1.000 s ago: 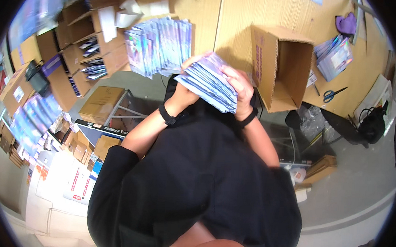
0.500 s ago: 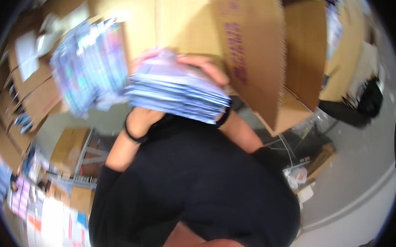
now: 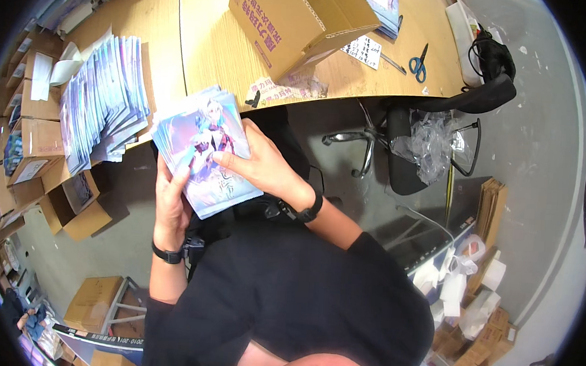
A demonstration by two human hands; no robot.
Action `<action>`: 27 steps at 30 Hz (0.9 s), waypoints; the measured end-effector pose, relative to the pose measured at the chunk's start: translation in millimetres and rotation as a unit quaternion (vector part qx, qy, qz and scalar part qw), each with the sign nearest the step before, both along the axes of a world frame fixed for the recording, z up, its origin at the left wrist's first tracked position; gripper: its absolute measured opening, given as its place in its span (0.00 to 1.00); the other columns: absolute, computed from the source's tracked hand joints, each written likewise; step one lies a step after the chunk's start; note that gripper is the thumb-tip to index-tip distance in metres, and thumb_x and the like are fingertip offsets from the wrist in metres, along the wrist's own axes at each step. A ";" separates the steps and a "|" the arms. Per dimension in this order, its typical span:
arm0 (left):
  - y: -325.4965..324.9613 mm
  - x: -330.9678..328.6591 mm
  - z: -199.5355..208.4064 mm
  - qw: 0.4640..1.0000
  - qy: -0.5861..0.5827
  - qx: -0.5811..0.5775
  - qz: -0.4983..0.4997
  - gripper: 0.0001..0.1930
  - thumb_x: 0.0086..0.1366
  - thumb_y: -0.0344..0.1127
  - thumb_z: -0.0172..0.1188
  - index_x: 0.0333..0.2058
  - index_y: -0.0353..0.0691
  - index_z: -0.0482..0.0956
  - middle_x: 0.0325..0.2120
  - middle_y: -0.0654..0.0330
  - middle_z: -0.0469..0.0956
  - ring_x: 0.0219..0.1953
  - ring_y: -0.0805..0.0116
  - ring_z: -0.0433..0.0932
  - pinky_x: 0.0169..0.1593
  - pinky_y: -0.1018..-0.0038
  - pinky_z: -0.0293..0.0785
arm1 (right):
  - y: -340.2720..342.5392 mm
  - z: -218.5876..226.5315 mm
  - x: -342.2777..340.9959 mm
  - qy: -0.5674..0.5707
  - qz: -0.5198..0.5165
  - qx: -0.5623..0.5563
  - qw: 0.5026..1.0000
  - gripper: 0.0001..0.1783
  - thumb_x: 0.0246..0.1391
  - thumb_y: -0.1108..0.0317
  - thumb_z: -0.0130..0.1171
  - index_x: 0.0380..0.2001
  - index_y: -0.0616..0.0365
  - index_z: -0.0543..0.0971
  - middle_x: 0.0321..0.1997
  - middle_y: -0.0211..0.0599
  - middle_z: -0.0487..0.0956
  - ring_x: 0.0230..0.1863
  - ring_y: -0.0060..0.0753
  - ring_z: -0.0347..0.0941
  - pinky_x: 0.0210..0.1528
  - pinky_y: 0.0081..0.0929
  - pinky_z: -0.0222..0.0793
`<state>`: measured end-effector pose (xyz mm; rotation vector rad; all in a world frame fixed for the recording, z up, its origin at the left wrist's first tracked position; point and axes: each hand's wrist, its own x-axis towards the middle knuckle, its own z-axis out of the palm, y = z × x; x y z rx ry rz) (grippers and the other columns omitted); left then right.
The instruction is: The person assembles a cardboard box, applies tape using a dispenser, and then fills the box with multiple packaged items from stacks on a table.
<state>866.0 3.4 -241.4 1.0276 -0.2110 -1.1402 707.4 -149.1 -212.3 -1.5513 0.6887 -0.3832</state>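
Between both hands I hold a stack of flat illustrated packets (image 3: 210,139), its top face showing a light-haired cartoon figure in blue and violet. My left hand (image 3: 173,193) is closed on the stack's lower left edge, with the thumb on top. My right hand (image 3: 267,162) grips the right side, its thumb lying across the picture; the fingers underneath are hidden. The stack is slightly fanned at its upper left and lies over the table's front edge. A long row of similar packets (image 3: 105,100) leans on the table to the left.
An open cardboard box (image 3: 281,30) stands on the wooden table (image 3: 204,52). Blue-handled scissors (image 3: 418,67), a pen (image 3: 393,62) and a handwritten paper (image 3: 363,52) lie right of it. A black chair (image 3: 401,149) holds clear plastic. Cardboard boxes (image 3: 41,127) are stacked at left.
The stack has turned from edge-on to face-up and sits lower, more to the left. The box appears farther off and upper in the picture, as my view has shifted.
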 end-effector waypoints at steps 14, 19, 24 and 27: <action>33.9 -37.5 -11.1 0.999 0.040 -0.011 -0.003 0.34 0.68 0.33 0.64 0.70 0.33 0.64 0.62 0.53 0.76 0.62 0.59 0.77 0.66 0.62 0.73 | 37.2 2.2 -42.1 -0.059 -0.178 0.065 0.980 0.12 0.64 0.65 0.72 0.38 0.65 0.86 0.33 0.24 0.84 0.34 0.11 0.74 0.35 0.18 0.72; 25.7 -38.0 -5.5 0.998 -0.010 -0.048 0.047 0.38 0.64 0.28 0.69 0.70 0.37 0.62 0.59 0.56 0.76 0.60 0.64 0.77 0.65 0.65 0.73 | 29.7 -8.4 -48.9 -0.123 -0.267 0.144 0.945 0.07 0.68 0.68 0.67 0.41 0.61 0.86 0.33 0.24 0.83 0.31 0.11 0.71 0.34 0.17 0.67; 27.8 -32.8 3.6 0.996 -0.006 -0.064 0.070 0.42 0.62 0.27 0.72 0.72 0.39 0.60 0.61 0.54 0.74 0.63 0.63 0.75 0.67 0.65 0.72 | 8.5 -13.7 -70.3 -0.213 -0.201 0.215 0.931 0.12 0.69 0.71 0.65 0.51 0.67 0.83 0.50 0.37 0.86 0.48 0.23 0.81 0.54 0.25 0.76; 24.1 -34.2 4.1 0.994 -0.050 -0.061 0.074 0.45 0.60 0.26 0.75 0.72 0.39 0.59 0.62 0.54 0.72 0.64 0.63 0.74 0.68 0.64 0.71 | 14.9 -11.9 -70.0 -0.152 -0.155 0.222 0.951 0.13 0.67 0.75 0.66 0.52 0.68 0.82 0.51 0.37 0.86 0.49 0.23 0.80 0.56 0.25 0.75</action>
